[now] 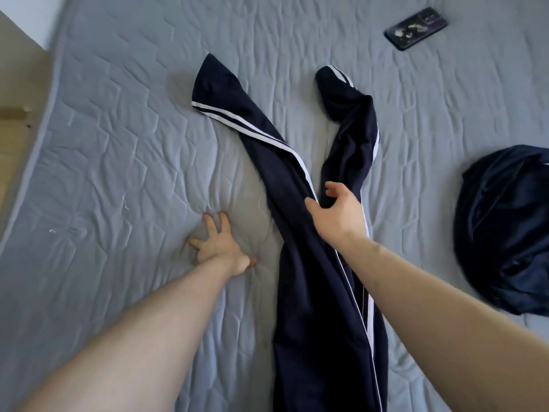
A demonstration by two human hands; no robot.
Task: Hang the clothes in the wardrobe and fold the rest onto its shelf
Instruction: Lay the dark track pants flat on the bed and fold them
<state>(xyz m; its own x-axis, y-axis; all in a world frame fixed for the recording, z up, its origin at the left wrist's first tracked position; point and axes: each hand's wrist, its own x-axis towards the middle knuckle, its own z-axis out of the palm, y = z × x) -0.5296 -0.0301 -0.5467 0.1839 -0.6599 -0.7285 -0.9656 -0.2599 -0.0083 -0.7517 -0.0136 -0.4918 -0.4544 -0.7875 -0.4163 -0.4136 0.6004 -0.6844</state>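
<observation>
— Where are the trousers lying?
— The navy track trousers (309, 233), white-striped and soft, are stretching between both hands on the quilted mattress (118, 144).
— And the hands?
— The left hand (218, 248) is pressing the quilting, fingers splayed; the right hand (338, 212) is hovering over a leg, fingers loosely spread.

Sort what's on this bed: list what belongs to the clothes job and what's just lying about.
Belongs to the job:
- navy track pants with white side stripes, spread out on the mattress
- dark navy garment, bunched up at the right

Just lying about:
- phone, lying near the far right of the mattress
</observation>
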